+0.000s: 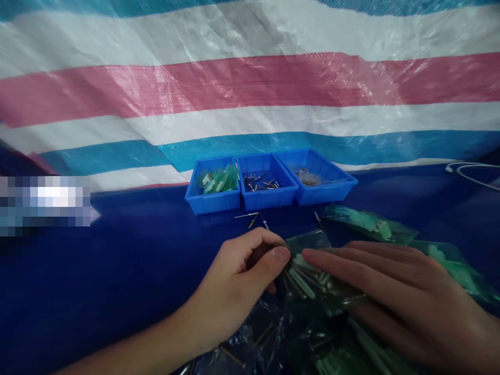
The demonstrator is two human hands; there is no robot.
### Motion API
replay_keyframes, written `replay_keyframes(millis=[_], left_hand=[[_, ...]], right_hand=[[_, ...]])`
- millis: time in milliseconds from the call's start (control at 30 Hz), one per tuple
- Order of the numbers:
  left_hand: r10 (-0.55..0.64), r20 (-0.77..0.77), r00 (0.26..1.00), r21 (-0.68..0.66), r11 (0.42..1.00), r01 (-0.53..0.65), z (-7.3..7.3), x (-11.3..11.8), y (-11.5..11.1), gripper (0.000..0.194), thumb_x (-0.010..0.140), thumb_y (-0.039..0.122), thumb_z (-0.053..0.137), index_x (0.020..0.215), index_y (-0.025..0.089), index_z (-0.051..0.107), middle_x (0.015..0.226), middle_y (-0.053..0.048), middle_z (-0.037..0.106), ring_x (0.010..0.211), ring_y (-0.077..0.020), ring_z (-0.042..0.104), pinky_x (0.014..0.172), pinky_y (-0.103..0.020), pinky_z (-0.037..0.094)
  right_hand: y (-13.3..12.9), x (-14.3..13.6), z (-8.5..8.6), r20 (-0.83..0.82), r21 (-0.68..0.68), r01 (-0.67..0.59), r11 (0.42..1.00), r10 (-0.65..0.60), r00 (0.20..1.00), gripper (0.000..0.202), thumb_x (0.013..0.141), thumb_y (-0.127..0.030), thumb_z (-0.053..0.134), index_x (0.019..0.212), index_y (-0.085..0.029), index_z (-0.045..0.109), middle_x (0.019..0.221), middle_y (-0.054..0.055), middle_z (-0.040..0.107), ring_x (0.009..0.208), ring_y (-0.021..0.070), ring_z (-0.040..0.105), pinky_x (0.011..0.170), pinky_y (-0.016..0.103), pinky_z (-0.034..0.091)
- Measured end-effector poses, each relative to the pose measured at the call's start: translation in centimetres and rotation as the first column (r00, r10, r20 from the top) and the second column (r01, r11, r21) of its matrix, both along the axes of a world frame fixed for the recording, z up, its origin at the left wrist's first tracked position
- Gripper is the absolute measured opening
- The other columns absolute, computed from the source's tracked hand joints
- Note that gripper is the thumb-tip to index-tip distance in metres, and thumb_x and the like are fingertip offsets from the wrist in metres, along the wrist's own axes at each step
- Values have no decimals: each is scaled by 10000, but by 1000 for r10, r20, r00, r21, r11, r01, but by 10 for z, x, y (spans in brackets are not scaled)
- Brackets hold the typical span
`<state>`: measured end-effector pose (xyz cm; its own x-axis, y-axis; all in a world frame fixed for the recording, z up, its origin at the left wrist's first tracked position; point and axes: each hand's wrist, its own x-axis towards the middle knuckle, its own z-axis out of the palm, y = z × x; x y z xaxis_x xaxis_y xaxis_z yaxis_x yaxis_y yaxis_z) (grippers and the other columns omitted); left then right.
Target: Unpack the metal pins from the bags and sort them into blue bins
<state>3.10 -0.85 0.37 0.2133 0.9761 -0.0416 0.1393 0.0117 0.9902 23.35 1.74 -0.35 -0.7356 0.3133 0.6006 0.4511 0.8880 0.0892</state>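
Note:
My left hand (244, 276) is closed, its thumb and bent fingers pinching the upper edge of a clear, greenish plastic bag (308, 240). Inside the bag are white plastic pieces and thin metal pins. My right hand (402, 291) lies along the bag's other side, one long fingertip against it near the left thumb; its grip underneath is partly hidden. Under both hands more clear bags (250, 338) with metal pins and white pieces are heaped in shadow. Just beyond the left hand, a few loose rivet-like pins (252, 219) lie on the blue surface.
Three blue bins stand in a row: the left bin (213, 202) holds greenish bags, the middle bin (269, 197) loose metal pins, the right bin (328, 192) clear bags. Greenish bags (371, 224) lie at right. A white cable (476, 166) and striped sheet (250, 83) are behind.

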Motion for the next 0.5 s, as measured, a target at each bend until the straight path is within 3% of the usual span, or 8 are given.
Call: replay_keyframes(millis=[133,267,400,500], left_hand=[[42,16,999,56,998,-43,-2,0,-1,189,855,237,454,977,237,598,660,42,518,543,-76,505,490,-166,394],[8,-34,999,84,996,-5,-1,-1,-2,210,808,157,443,913,205,619,675,22,539,588,-95,520,507,-183,399],[-24,-112,993,61,998,30,0,0,-2,138,799,289,527,805,176,606,621,23,517,573,-104,481,498,-200,357],[-28,-114,993,42,999,33,0,0,-3,232,807,382,528,736,167,577,596,27,496,549,-98,452,483,-202,326]], right_hand=[[0,-4,5,-93,-72,10,997,-16,996,241,911,-183,330,1046,-145,525,774,53,712,638,132,669,560,198,522],[-1,-10,10,-218,-287,22,958,-87,972,155,893,-193,417,942,-196,564,685,-11,676,570,107,637,481,171,476],[-4,-14,11,-250,-433,8,901,-129,960,299,893,-220,423,597,-201,465,461,-58,481,372,67,473,386,171,391],[-6,-13,9,-206,-481,10,876,-124,971,320,898,-242,410,585,-200,458,457,-55,465,362,70,454,374,181,382]])
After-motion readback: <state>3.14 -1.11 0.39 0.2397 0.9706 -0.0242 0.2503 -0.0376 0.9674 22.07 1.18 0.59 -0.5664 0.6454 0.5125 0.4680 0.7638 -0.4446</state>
